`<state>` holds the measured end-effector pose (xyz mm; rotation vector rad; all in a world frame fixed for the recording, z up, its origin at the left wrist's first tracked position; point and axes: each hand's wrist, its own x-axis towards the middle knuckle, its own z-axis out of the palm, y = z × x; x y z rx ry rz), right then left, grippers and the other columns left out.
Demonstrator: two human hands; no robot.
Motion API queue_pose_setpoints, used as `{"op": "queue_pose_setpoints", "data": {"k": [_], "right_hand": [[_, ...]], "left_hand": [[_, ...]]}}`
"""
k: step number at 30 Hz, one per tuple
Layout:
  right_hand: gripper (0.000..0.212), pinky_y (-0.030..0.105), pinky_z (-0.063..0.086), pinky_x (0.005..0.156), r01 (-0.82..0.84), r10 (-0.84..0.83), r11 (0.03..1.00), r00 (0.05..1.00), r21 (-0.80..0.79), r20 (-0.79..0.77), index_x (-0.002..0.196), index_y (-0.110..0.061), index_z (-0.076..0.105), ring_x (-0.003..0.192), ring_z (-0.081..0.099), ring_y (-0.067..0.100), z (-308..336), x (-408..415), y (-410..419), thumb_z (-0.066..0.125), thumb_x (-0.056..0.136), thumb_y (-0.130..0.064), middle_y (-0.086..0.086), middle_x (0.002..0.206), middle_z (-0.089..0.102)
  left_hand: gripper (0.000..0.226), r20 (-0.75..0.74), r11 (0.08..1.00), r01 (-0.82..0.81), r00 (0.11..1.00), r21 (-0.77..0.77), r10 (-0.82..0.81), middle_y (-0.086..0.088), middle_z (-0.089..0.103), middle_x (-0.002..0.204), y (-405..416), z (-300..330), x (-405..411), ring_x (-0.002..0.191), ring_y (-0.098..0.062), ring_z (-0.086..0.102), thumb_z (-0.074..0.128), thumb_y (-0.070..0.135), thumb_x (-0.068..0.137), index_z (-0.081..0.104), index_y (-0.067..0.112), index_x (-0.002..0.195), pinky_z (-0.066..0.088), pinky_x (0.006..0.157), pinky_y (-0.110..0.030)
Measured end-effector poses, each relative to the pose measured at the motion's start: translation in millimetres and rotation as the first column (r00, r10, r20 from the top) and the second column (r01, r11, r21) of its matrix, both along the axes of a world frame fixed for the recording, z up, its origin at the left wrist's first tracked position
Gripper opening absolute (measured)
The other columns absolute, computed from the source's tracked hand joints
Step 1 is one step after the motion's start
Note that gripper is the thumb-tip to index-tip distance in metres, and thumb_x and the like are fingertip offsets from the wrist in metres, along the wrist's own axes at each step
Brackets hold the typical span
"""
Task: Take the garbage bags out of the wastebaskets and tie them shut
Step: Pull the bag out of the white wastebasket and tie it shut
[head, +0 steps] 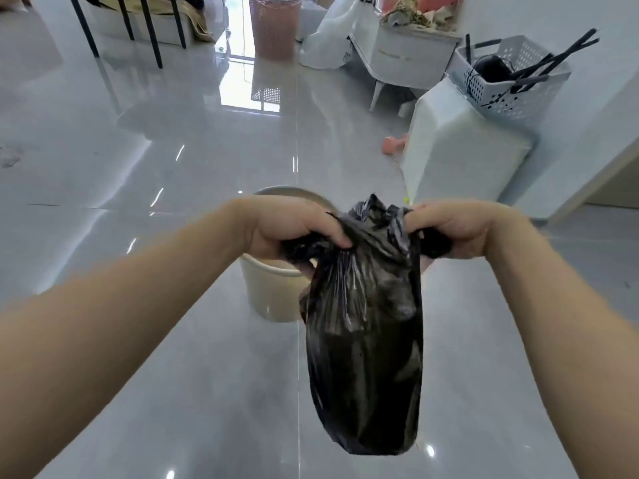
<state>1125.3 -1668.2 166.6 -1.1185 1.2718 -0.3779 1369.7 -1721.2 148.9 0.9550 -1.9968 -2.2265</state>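
Left hand point(294, 229) and right hand point(446, 229) each grip, fingers curled, the gathered top of a black bag point(366, 340) hanging above the floor point(173, 340), in front of a cream wastebasket point(269, 288).

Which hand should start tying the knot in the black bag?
Either: the left hand and right hand each grip one side of the bag top, equally close, bag hanging clear of the wastebasket.

A home: glossy grey tiled floor point(173, 150), a pink laundry basket point(273, 25) and bins of clothes point(411, 46) far beyond the hands.
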Motion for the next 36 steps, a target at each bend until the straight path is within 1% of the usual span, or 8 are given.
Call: {"op": "queue_pose_setpoints", "data": {"k": [5,11,17,19,24,29,33,36], "right_hand": [[0.029,0.039,0.059,0.074,-0.171,0.294,0.928,0.881,0.330,-0.371,0.062,-0.009,0.068,0.086,0.072,0.025,-62.5,11.9,10.4,0.062,0.090,-0.018,0.008,0.076,0.066],[0.039,0.043,0.061,0.070,-0.209,0.450,0.890,0.557,0.406,-0.698,0.072,-0.005,0.058,0.082,0.068,0.031,-91.6,38.1,9.5,0.059,0.091,-0.039,0.011,0.081,0.065],[0.046,0.040,0.057,0.069,-0.137,0.515,0.854,0.361,0.502,-0.778,0.073,-0.006,0.055,0.073,0.064,0.033,-93.1,37.0,6.1,0.045,0.096,-0.044,0.014,0.085,0.068],[0.047,0.033,0.049,0.060,-0.104,0.515,0.852,0.350,0.513,-0.783,0.073,-0.005,0.057,0.057,0.055,0.028,-88.4,40.0,4.1,0.043,0.097,-0.043,0.012,0.071,0.063],[0.048,0.023,0.040,0.045,-0.275,0.552,0.825,0.201,0.494,-0.810,0.080,-0.009,0.071,0.047,0.045,0.017,-72.9,57.6,1.1,0.043,0.097,-0.044,0.001,0.062,0.052],[0.044,0.025,0.033,0.050,-0.385,0.593,0.763,0.100,0.519,-0.799,0.090,-0.021,0.076,0.053,0.044,0.017,-61.2,62.6,2.5,0.044,0.095,-0.051,0.000,0.067,0.047],[0.045,0.024,0.032,0.046,-0.400,0.549,0.783,0.083,0.477,-0.832,0.097,-0.013,0.066,0.062,0.050,0.018,-56.1,65.3,8.2,0.047,0.093,-0.053,0.003,0.084,0.061],[0.042,0.026,0.036,0.053,-0.479,0.503,0.774,0.068,0.414,-0.862,0.095,-0.011,0.056,0.066,0.051,0.018,-55.3,72.8,7.5,0.049,0.093,-0.052,-0.002,0.079,0.057]], "left_hand": [[0.016,0.409,0.972,0.229,0.882,0.058,-0.232,-0.014,0.075,0.088,11.5,-68.8,20.4,0.073,-0.028,0.073,0.060,0.008,0.089,0.070,0.000,0.098,0.056,0.056,-0.027],[0.009,0.677,0.957,0.237,0.733,-0.167,-0.063,0.003,0.067,0.062,8.1,-117.0,62.9,0.059,-0.019,0.063,0.068,0.025,0.079,0.067,0.017,0.075,0.050,0.055,-0.027],[0.025,0.988,0.674,0.725,0.140,-0.143,0.059,-0.007,0.064,0.108,4.5,-118.7,86.6,0.096,-0.029,0.062,0.050,0.023,0.087,0.064,0.016,0.107,0.051,0.075,-0.032],[0.035,0.977,0.569,0.811,0.016,-0.136,0.211,-0.006,0.056,0.119,6.7,-110.0,84.0,0.111,-0.032,0.054,0.048,0.032,0.084,0.056,0.021,0.116,0.047,0.090,-0.051],[0.070,0.768,0.349,0.692,0.619,-0.632,0.162,-0.002,0.056,0.119,24.7,-124.1,54.1,0.110,-0.026,0.053,0.053,0.063,0.069,0.044,0.024,0.127,0.042,0.096,-0.041],[0.008,0.739,0.431,0.644,0.668,-0.632,0.087,-0.001,0.062,0.086,24.2,-158.9,56.3,0.070,-0.021,0.052,0.044,0.027,0.087,0.046,0.022,0.091,0.047,0.063,-0.034],[0.030,0.661,0.352,0.567,0.696,-0.745,0.279,0.003,0.054,0.077,17.9,-168.4,67.7,0.066,-0.021,0.050,0.053,0.044,0.078,0.036,0.020,0.086,0.038,0.049,-0.030],[0.060,0.503,0.205,0.461,0.818,-0.864,0.280,0.003,0.049,0.105,18.7,-172.8,59.5,0.093,-0.021,0.050,0.057,0.063,0.068,0.038,0.023,0.108,0.044,0.061,-0.032]]}}
